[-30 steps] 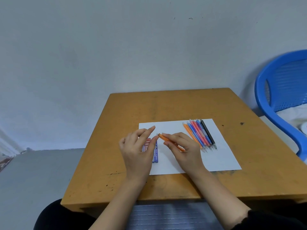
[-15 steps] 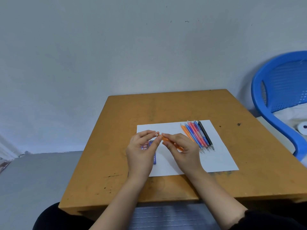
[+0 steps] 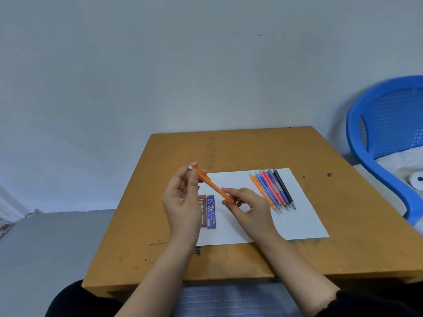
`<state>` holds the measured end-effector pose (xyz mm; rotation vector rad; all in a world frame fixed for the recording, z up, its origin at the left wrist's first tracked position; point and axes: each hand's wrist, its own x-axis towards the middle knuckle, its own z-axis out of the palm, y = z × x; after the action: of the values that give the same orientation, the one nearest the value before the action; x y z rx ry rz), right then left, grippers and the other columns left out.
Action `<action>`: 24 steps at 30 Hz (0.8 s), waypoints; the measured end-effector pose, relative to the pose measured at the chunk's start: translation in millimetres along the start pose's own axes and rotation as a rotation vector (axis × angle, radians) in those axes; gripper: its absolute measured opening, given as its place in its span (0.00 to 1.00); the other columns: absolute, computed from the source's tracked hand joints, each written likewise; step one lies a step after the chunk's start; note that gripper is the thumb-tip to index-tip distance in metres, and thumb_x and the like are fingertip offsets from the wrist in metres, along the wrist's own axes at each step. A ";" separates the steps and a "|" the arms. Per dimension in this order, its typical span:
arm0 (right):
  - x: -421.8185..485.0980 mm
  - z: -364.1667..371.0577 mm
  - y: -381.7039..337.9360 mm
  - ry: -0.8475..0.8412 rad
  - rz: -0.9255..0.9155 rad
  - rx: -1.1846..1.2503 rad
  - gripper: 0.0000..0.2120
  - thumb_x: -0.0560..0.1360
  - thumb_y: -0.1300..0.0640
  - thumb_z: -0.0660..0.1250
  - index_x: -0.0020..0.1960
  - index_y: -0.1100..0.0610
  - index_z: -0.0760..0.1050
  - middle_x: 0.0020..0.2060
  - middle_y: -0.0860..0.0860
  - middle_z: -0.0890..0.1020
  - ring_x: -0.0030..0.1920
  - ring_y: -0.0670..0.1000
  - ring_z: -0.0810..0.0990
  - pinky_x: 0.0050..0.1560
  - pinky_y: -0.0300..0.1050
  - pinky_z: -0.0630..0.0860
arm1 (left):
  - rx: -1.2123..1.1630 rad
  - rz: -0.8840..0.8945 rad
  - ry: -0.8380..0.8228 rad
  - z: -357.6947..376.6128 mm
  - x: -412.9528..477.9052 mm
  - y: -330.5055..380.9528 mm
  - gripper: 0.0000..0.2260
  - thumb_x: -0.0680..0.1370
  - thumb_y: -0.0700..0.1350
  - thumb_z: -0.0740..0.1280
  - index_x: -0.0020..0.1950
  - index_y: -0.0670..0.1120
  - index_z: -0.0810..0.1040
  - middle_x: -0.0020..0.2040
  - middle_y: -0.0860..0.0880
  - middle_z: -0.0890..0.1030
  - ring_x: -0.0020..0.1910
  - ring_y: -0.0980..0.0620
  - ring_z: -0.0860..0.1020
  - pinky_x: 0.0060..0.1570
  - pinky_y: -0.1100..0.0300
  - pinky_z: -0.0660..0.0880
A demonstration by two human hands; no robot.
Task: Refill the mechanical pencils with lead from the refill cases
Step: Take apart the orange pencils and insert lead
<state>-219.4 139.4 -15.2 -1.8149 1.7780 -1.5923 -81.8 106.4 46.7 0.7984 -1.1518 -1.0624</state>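
Left hand (image 3: 183,202) pinching orange pencil (image 3: 212,187), right hand (image 3: 249,210) gripping, hiding its tip, red case (image 3: 202,213) half-covered

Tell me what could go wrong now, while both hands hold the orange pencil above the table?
1. The left hand pinches the orange pencil at its white cap; pulled off, the cap could slip away and roll from the table.
2. The right hand grips only near the tip, so the pencil might drop onto the refill cases below.

Red refill case (image 3: 202,213) partly behind left hand (image 3: 182,202)
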 end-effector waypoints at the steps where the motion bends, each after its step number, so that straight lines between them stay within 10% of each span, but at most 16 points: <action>1: 0.2 0.1 0.6 -0.018 0.005 -0.005 0.13 0.73 0.62 0.71 0.58 0.55 0.80 0.44 0.45 0.81 0.45 0.42 0.77 0.44 0.29 0.75 | 0.017 0.011 0.012 -0.5 1.9 -1.6 0.07 0.79 0.47 0.63 0.52 0.49 0.80 0.42 0.53 0.83 0.45 0.55 0.81 0.47 0.60 0.78; 7: 6.0 2.4 8.4 -0.061 0.206 -0.102 0.13 0.74 0.66 0.68 0.57 0.56 0.81 0.42 0.47 0.78 0.40 0.41 0.76 0.43 0.26 0.70 | 0.108 -0.001 -0.044 -8.1 8.7 -17.4 0.10 0.82 0.47 0.59 0.54 0.52 0.79 0.37 0.52 0.76 0.31 0.55 0.74 0.29 0.60 0.73; 11: 12.9 3.1 14.9 -0.071 0.359 -0.201 0.15 0.75 0.63 0.67 0.60 0.57 0.78 0.44 0.49 0.77 0.39 0.42 0.73 0.41 0.23 0.67 | 0.411 0.182 -0.157 -22.7 11.4 -37.2 0.10 0.80 0.46 0.63 0.50 0.62 0.77 0.43 0.57 0.80 0.43 0.60 0.80 0.39 0.58 0.76; 15: 21.1 7.7 14.7 -0.122 0.411 -0.279 0.16 0.76 0.57 0.66 0.63 0.55 0.76 0.46 0.49 0.75 0.40 0.42 0.71 0.39 0.25 0.65 | 0.620 0.419 -0.226 -29.8 8.7 -52.3 0.09 0.78 0.49 0.66 0.51 0.47 0.83 0.46 0.55 0.81 0.44 0.62 0.77 0.41 0.71 0.73; 24: 29.3 18.5 9.7 -0.227 0.461 -0.486 0.15 0.79 0.45 0.60 0.64 0.43 0.74 0.55 0.47 0.74 0.51 0.46 0.76 0.31 0.33 0.61 | 0.750 0.617 -0.171 -34.7 9.6 -66.9 0.13 0.77 0.48 0.66 0.54 0.42 0.83 0.47 0.48 0.81 0.45 0.55 0.77 0.43 0.66 0.73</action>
<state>-219.8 103.4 -13.8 -1.4962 2.3798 -0.8021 -63.8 75.0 -20.0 0.8354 -1.8313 -0.1624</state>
